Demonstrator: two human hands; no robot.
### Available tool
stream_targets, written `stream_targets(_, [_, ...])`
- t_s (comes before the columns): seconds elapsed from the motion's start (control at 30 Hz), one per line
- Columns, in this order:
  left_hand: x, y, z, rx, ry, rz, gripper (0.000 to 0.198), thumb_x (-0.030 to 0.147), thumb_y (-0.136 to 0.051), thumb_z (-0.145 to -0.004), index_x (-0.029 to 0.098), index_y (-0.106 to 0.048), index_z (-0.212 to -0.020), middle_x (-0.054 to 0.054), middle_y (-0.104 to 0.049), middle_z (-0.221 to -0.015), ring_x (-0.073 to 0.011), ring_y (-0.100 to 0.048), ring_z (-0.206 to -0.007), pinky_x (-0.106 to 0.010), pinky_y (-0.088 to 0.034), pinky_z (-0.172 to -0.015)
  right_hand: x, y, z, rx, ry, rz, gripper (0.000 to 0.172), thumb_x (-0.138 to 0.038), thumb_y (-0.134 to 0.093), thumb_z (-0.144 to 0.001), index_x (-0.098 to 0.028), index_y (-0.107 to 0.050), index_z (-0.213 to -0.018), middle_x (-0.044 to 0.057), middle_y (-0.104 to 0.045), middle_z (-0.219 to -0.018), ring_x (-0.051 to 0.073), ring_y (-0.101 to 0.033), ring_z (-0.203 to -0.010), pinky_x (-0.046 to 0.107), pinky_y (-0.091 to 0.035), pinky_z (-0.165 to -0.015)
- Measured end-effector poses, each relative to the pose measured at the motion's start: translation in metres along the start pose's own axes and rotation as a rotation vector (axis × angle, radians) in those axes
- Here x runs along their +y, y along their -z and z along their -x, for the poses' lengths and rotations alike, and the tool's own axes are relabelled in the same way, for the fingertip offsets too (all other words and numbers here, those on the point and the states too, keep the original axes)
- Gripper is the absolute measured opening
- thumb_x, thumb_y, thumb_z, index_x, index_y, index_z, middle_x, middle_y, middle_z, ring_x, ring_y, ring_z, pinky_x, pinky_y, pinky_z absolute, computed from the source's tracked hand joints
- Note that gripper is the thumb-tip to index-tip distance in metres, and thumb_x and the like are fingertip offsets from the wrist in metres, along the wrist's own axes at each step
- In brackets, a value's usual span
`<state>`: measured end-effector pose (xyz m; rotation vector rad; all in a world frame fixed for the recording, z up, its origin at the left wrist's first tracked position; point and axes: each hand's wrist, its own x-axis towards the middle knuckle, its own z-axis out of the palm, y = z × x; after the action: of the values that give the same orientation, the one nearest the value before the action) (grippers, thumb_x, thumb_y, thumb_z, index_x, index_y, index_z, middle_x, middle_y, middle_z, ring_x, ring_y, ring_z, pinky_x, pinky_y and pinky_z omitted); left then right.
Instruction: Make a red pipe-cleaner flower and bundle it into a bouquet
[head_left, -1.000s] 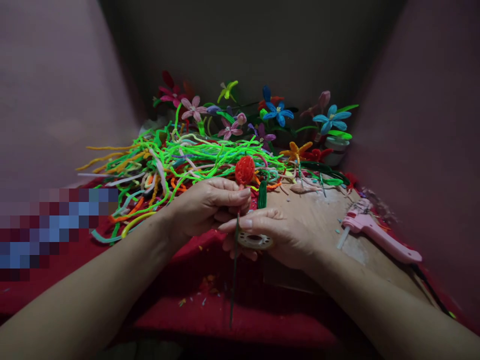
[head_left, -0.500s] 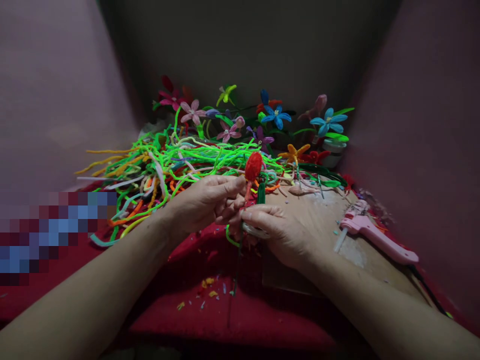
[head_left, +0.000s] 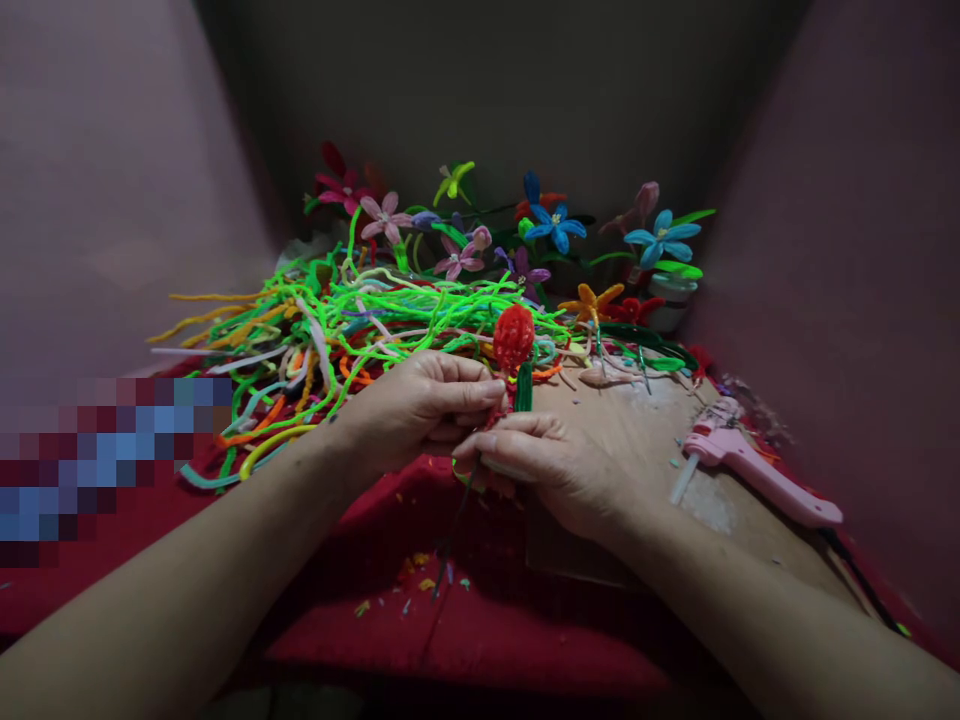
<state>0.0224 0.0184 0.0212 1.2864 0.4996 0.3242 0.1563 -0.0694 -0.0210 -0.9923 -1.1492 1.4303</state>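
Observation:
My left hand [head_left: 420, 405] pinches the stem just under a red pipe-cleaner bud [head_left: 514, 337], which stands upright above my fingers. My right hand [head_left: 544, 460] is closed lower on the same dark stem [head_left: 448, 540], with a pale tape roll partly hidden under its fingers. A short dark green pipe-cleaner piece [head_left: 523, 386] sticks up between the two hands. The stem slants down and left over the red cloth [head_left: 465, 620].
A heap of bright green, orange and white pipe cleaners [head_left: 360, 320] lies behind my hands. Finished pipe-cleaner flowers [head_left: 555, 225] stand at the back. A pink glue gun [head_left: 750, 465] rests on the wooden board [head_left: 645, 420] at right. Small scraps dot the cloth.
The red bud has shifted right and turned. My right hand rose from the tape roll's position to close on the stem just below my left hand; the stem's lower end swung left.

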Motion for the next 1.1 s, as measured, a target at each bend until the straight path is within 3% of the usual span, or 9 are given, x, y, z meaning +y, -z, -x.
stream_targets(0.23, [0.0035,-0.0031,0.0025,-0.027,0.002,-0.008,0.023,0.03,-0.062,-0.078,0.013,-0.058,-0.062,0.006,-0.037,-0.046,-0.0009,-0.028,-0.035,-0.012,-0.022,-0.033,-0.0029,0.0012,0.0013,-0.026,-0.006,0.039,0.023,-0.034,-0.058,-0.078,-0.016,-0.073,-0.075,-0.001,-0.053,-0.056,0.009,-0.038,-0.052,0.024,-0.028,-0.05])
stream_targets(0.43, [0.0007,-0.0045,0.0004,0.058,-0.057,-0.185,0.023,0.03,-0.069,-0.072,0.015,-0.054,-0.063,0.005,-0.047,-0.049,-0.0032,-0.04,-0.038,-0.013,-0.028,-0.036,0.0003,0.0005,-0.0006,-0.013,-0.005,0.032,0.024,-0.034,-0.057,-0.078,-0.014,-0.069,-0.071,-0.001,-0.051,-0.056,0.007,-0.037,-0.049,0.024,-0.026,-0.048])
stream_targets(0.67, [0.0017,-0.0018,-0.0003,0.123,-0.15,-0.227,0.023,0.027,-0.067,-0.074,0.013,-0.058,-0.058,0.004,-0.047,-0.045,-0.0021,-0.037,-0.037,-0.014,-0.025,-0.036,-0.0016,0.0019,-0.0002,-0.022,0.004,0.025,0.034,-0.047,-0.063,-0.074,-0.014,-0.069,-0.074,0.0,-0.055,-0.059,0.007,-0.039,-0.048,0.024,-0.028,-0.047])
stream_targets(0.77, [0.0028,-0.002,0.0004,0.088,-0.117,-0.126,0.019,0.025,-0.068,-0.073,0.011,-0.062,-0.061,0.004,-0.044,-0.044,-0.0017,-0.035,-0.037,-0.013,-0.027,-0.036,-0.0039,0.002,0.0002,-0.052,0.011,0.018,0.035,-0.048,-0.061,-0.076,-0.014,-0.071,-0.078,0.002,-0.059,-0.064,0.008,-0.044,-0.051,0.023,-0.03,-0.048])
stream_targets(0.87, [0.0024,-0.0015,0.0007,0.006,-0.068,0.03,0.013,0.022,-0.069,-0.072,0.01,-0.067,-0.075,0.005,-0.042,-0.043,-0.0022,-0.035,-0.036,-0.014,-0.032,-0.038,-0.0042,0.0023,-0.0006,-0.105,-0.001,-0.058,0.038,-0.051,-0.056,-0.079,-0.016,-0.072,-0.084,0.003,-0.062,-0.067,0.01,-0.051,-0.055,0.023,-0.034,-0.05])
stream_targets(1.0, [0.0004,0.0007,0.0006,-0.09,-0.03,0.164,0.014,0.019,-0.065,-0.074,0.01,-0.067,-0.085,0.007,-0.036,-0.038,-0.0038,-0.036,-0.034,-0.016,-0.035,-0.039,-0.0033,0.0032,-0.0015,-0.176,-0.054,-0.141,0.049,-0.059,-0.047,-0.081,-0.017,-0.072,-0.088,0.006,-0.066,-0.074,0.011,-0.055,-0.058,0.024,-0.038,-0.053])
stream_targets(1.1, [-0.0017,0.0016,0.0005,-0.119,-0.043,0.205,0.018,0.017,-0.062,-0.076,0.009,-0.066,-0.091,0.008,-0.037,-0.038,-0.0036,-0.036,-0.034,-0.017,-0.038,-0.043,-0.0039,0.0037,-0.0008,-0.205,-0.068,-0.134,0.045,-0.056,-0.05,-0.081,-0.018,-0.072,-0.091,0.007,-0.067,-0.081,0.013,-0.057,-0.064,0.023,-0.037,-0.053])
